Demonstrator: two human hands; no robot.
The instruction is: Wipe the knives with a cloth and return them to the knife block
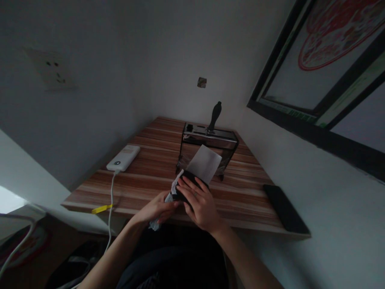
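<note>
At the table's front edge, my left hand (pixel 162 206) is closed around a crumpled white tissue (pixel 155 224), part of which shows below the fingers and part beside the black object. My right hand (pixel 200 200) lies across a flat black object (pixel 190 176), fingers over its top and thumb at its near side. From the far end of that object a white sheet (pixel 206 162) sticks out, angled up to the right. What the black object is, I cannot tell. Just behind stands a metal-framed device (pixel 210 136) with an upright black handle (pixel 215 115).
The wood-grain table (pixel 156 140) fits between the walls. A white power bank (pixel 124 157) with a white cable (pixel 112 192) and yellow tag (pixel 102 209) is at left. A black phone-like slab (pixel 285 208) lies at the right edge. A framed picture (pixel 306 80) hangs on the right wall.
</note>
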